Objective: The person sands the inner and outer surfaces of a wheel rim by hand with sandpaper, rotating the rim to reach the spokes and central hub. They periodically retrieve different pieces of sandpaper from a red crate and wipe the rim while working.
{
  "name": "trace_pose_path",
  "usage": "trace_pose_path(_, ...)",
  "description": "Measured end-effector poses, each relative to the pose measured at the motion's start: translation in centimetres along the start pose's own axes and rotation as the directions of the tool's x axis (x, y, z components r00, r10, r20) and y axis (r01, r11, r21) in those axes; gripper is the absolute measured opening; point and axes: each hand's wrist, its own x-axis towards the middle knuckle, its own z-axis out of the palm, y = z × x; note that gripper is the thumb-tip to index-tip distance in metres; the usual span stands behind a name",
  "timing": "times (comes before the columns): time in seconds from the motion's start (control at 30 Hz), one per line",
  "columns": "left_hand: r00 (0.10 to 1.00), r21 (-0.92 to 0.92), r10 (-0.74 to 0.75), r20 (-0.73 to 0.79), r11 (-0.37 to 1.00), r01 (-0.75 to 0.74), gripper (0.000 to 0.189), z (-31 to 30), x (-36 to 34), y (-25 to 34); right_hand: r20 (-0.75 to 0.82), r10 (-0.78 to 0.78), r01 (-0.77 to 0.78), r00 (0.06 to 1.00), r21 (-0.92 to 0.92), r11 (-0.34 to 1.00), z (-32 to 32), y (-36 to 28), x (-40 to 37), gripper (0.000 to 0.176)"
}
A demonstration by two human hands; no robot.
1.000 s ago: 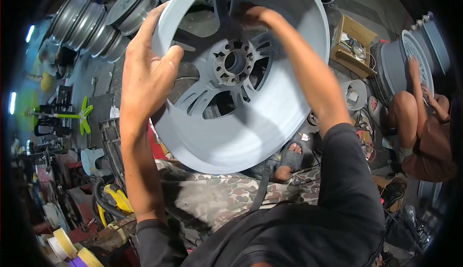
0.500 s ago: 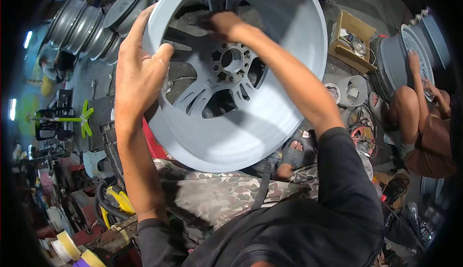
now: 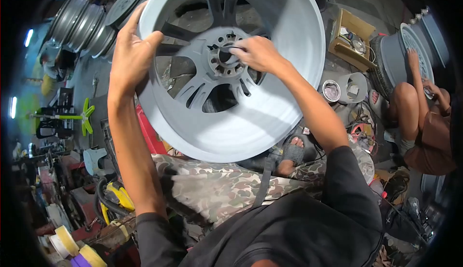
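Observation:
A large grey wheel rim (image 3: pixel 226 139) stands tilted in front of me, its open barrel facing me and its spokes at the far end. My left hand (image 3: pixel 132 50) grips the barrel's left edge, with the thumb on the near side and the fingers partly hidden behind. My right hand (image 3: pixel 258 54) is inside the barrel at the hub (image 3: pixel 225 64), fingers closed together beside the centre bore. Something small and dark shows at its fingertips, too blurred to name.
An open cardboard box (image 3: pixel 351 40), a can (image 3: pixel 331 91) and a whitish bucket (image 3: pixel 356 86) stand to the right. Beyond them a co-worker (image 3: pixel 424 108) crouches, hands on another wheel (image 3: pixel 393 57). More rims (image 3: pixel 72 21) lie at upper left; tape rolls (image 3: pixel 65 242) at lower left.
My right hand has moved from the upper spokes down and right to the hub. The wheel rim and my left hand have shifted slightly left and up.

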Motion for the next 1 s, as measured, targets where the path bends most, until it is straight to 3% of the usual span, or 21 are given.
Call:
trace_pose_path(0.13,0.988,-0.012,-0.146,0.050,0.989,0.147,0.063,-2.3,1.4,-2.2,0.008,0.055,-0.055,0.998,0.032,0.998,3.2,6.1,-4.4,0.029)
trace_pose_path(0.27,0.986,-0.011,-0.166,0.027,0.986,0.167,0.067,-3.1,2.2,-3.8,0.041,0.147,-0.150,0.988,0.083,0.985,7.8,10.1,-6.8,0.028)
trace_pose_path(0.33,0.985,-0.045,-0.168,0.046,0.984,0.170,0.067,-3.3,2.3,-4.0,0.054,0.214,-0.219,0.975,0.110,0.970,8.1,10.4,-6.7,0.031)
trace_pose_path(0.4,0.976,-0.036,-0.210,0.058,0.976,0.213,0.067,-3.4,2.2,-3.6,-0.112,0.181,-0.178,0.977,0.034,0.983,8.8,11.6,-5.9,0.033)
trace_pose_path(0.6,0.973,0.000,-0.225,0.053,0.974,0.226,0.071,-2.9,2.1,-2.6,-0.121,0.293,-0.302,0.949,-0.068,0.951,10.8,14.7,-1.7,0.039)
trace_pose_path(0.77,0.978,0.000,-0.209,0.023,0.978,0.209,0.071,-2.3,1.5,-2.0,-0.114,0.416,-0.414,0.902,0.043,0.909,12.2,13.1,-0.5,0.044)
trace_pose_path(0.9,0.985,-0.011,-0.170,0.029,0.985,0.170,0.067,-2.0,1.1,-1.4,-0.108,0.263,-0.261,0.959,0.027,0.965,11.0,14.8,-1.6,0.039)
trace_pose_path(0.97,0.987,0.008,-0.157,0.039,0.988,0.156,0.065,-1.8,1.0,-1.3,-0.087,0.205,-0.201,0.975,0.044,0.979,8.3,15.3,-1.2,0.029)
trace_pose_path(1.0,0.994,0.027,-0.105,0.037,0.994,0.104,0.063,-1.6,0.9,-1.4,-0.188,0.085,-0.107,0.979,-0.112,0.988,7.0,15.4,-0.9,0.023)
